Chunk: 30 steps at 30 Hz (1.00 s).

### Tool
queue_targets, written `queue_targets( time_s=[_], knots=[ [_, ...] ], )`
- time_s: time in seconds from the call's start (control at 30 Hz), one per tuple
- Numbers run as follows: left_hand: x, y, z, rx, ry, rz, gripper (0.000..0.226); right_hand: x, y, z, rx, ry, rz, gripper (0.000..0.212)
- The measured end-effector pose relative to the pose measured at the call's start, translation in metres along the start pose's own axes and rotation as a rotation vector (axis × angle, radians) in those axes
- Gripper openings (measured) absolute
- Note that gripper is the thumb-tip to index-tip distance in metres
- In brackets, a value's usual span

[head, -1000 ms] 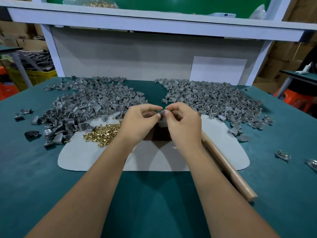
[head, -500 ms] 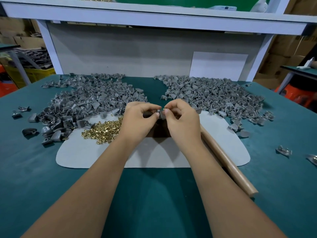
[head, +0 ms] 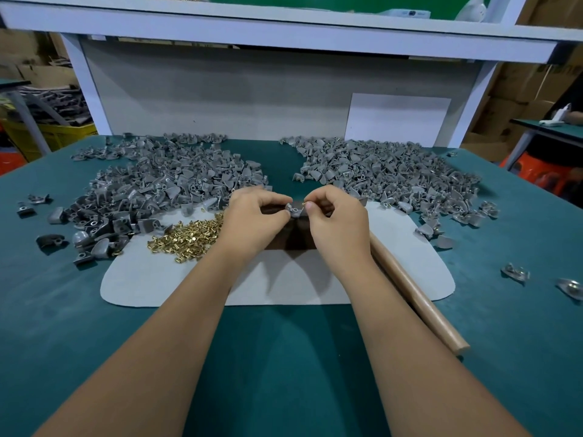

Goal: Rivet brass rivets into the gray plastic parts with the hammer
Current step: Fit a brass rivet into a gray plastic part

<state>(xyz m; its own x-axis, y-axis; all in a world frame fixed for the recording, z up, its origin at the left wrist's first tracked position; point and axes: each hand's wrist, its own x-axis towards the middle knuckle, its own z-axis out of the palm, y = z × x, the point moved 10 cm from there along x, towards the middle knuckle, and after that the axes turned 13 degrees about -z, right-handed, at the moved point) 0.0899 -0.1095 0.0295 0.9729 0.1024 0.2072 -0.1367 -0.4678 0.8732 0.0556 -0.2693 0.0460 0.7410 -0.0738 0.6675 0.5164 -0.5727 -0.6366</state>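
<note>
Seating a rivet (head: 303, 203) pinched by right hand (head: 339, 220) into gray part (head: 295, 211), pinched by left hand (head: 252, 220), above dark block. Next prob: set it down, grab hammer (head: 419, 298) right of the grip.

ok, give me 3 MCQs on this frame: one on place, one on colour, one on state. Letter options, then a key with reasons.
1. Where is the loose rivet pile?
A. left of the hands, on the mat
B. on the shelf
C. right of the hammer handle

2. What colour is the table cover?
A. red
B. teal
C. white

3. What is the hammer handle's state?
A. gripped by the right hand
B. lying unheld on the mat
C. raised over the part

Key:
1 A: the pile sits on the pale mat beside the left hand.
2 B: teal shows all around the mat.
3 B: the right hand pinches a rivet at the gray part that the left hand holds.
</note>
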Motion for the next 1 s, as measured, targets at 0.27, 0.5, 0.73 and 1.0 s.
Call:
queue_targets(
  time_s=[0.27, 0.5, 0.73, 1.0],
  knots=[
    [-0.007, 0.013, -0.001, -0.003, -0.001, 0.116, 0.01, 0.003, 0.0, 0.008, -0.077, -0.081, -0.003, 0.012],
    [-0.012, 0.021, 0.002, -0.021, -0.056, 0.166, 0.012, 0.003, -0.004, 0.006, -0.123, -0.097, -0.006, 0.014],
    [-0.013, 0.018, 0.007, -0.093, -0.146, 0.128, 0.017, 0.007, -0.006, 0.009, -0.214, -0.133, -0.057, 0.013],
    [-0.008, 0.005, 0.009, -0.11, -0.143, 0.013, 0.015, 0.014, -0.007, 0.015, -0.244, -0.221, -0.018, 0.016]
  ],
)
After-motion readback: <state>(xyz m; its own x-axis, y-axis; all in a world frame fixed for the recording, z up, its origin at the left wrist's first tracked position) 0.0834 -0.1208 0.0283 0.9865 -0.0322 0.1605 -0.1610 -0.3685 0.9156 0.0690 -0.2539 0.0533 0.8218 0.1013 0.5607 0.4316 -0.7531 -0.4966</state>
